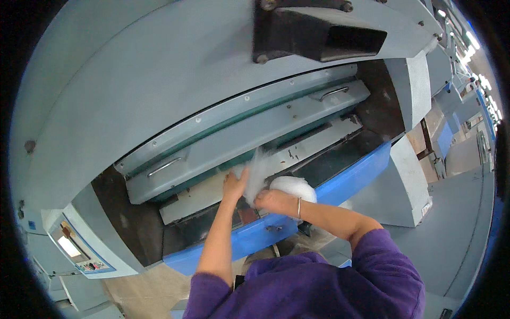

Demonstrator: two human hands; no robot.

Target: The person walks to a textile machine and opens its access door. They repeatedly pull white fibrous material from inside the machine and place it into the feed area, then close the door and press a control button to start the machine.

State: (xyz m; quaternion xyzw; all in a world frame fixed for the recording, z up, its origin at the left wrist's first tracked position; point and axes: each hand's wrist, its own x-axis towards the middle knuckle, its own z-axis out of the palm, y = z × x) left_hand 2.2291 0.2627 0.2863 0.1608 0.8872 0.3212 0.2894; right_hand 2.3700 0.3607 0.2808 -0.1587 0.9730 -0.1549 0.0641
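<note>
A thin web of white fibre (256, 170) hangs from the slot of a large grey machine (159, 80). My left hand (234, 184) is raised against the web's left side, fingers touching it. My right hand (272, 201), with a thin bangle at the wrist, is closed on the lower end of the fibre. Just behind that hand lies a rounded white wad of fibre (293, 187) on the machine's dark ledge. Both forearms come up from purple sleeves at the lower edge.
A blue front panel (350, 178) runs below the ledge. Two grey covers with metal handles (163, 167) sit above the slot. A control panel with a small screen (74, 247) is at the lower left. More grey machines line the right side along a grey floor (462, 212).
</note>
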